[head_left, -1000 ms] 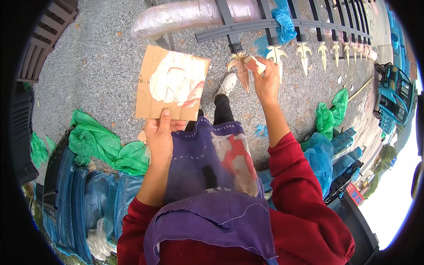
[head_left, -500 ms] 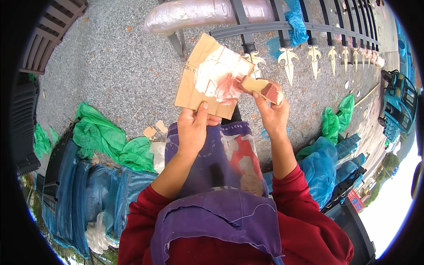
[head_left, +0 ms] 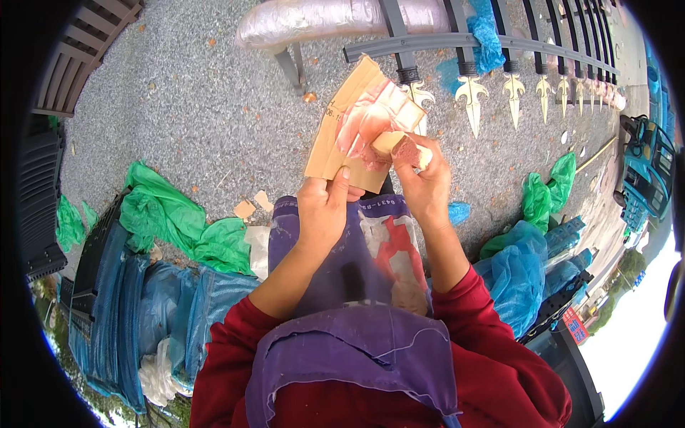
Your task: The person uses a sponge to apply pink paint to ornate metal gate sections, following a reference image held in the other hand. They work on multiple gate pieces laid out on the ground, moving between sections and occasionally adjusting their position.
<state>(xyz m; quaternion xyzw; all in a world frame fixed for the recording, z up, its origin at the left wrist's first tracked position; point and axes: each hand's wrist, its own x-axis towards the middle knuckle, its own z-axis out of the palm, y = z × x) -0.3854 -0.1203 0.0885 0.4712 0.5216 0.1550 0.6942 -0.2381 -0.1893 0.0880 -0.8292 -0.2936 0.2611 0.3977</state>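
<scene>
A piece of brown cardboard (head_left: 327,153) is held by its lower edge in my left hand (head_left: 321,214), the thumb lying on top. Glossy pink paste (head_left: 364,121) is smeared over its middle. Between the thumb and fingers of my right hand (head_left: 429,189) is a small block (head_left: 407,153), pale yellow at one end and reddish-brown on its near face. Its far end rests against or just over the smeared area; exact contact I cannot tell. Beyond the cardboard, a dark metal fence panel has gold spear-shaped tips (head_left: 472,103) pointing toward me.
A plastic-wrapped roll (head_left: 321,23) lies under the fence bars. Green plastic sheeting (head_left: 168,214) and blue wrapped bundles (head_left: 160,307) are at left; more blue wrap (head_left: 517,274) is at right. Farther right stands a teal vehicle (head_left: 646,164). Scraps (head_left: 245,209) dot the grey ground.
The cardboard has shifted slightly right and tilted, dulling its bright glare. My right hand has moved left and a little down, bringing the block farther over the paste.
</scene>
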